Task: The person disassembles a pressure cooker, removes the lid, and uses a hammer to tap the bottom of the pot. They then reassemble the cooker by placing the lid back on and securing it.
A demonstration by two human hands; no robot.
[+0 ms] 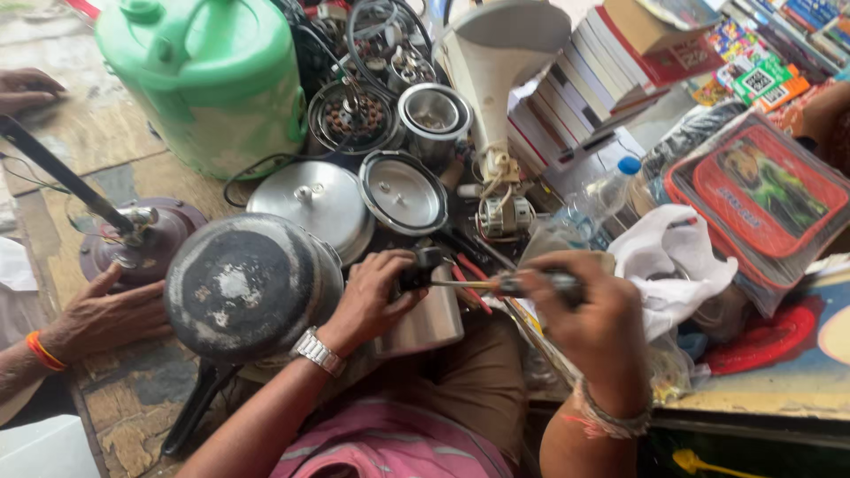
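Two hands meet over my lap: my left hand (376, 292) grips a small black part (418, 268), steadying it, while my right hand (584, 323) closes around a screwdriver (496, 284), tip pressed into it. Left of both sits an upturned blackened pot (248, 288).

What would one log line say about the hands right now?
left hand: grips black handle | right hand: holds screwdriver, tip at handle | pot: upside down by left wrist | other person's hand: beside pot
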